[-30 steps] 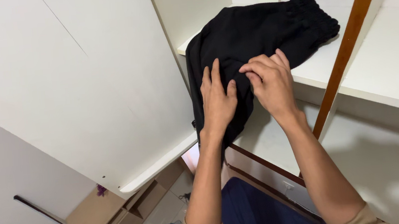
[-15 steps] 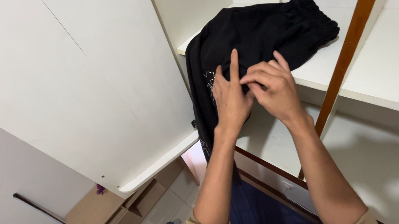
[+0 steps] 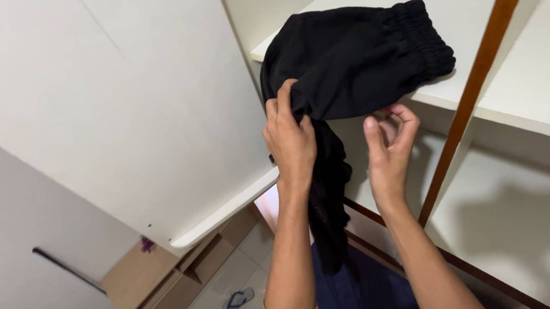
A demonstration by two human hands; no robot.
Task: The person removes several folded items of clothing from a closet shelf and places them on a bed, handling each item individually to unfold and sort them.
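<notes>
Black cloth of a garment [image 3: 353, 56] lies on the white shelf [image 3: 461, 88] with one part hanging over its front edge, where the left hand [image 3: 290, 139] pinches a fold of it, while the right hand [image 3: 388, 145] hovers just beside, fingers curled and empty.

- The left hand [image 3: 290, 139] is raised on a bare forearm, back towards the camera, its fingers [image 3: 282, 98] curled closed in a grasp.
- The right hand [image 3: 387, 141] stands just beside those fingers, palm turned inward, its fingers [image 3: 403, 119] loosely bent with nothing in them, thumb upright.
</notes>
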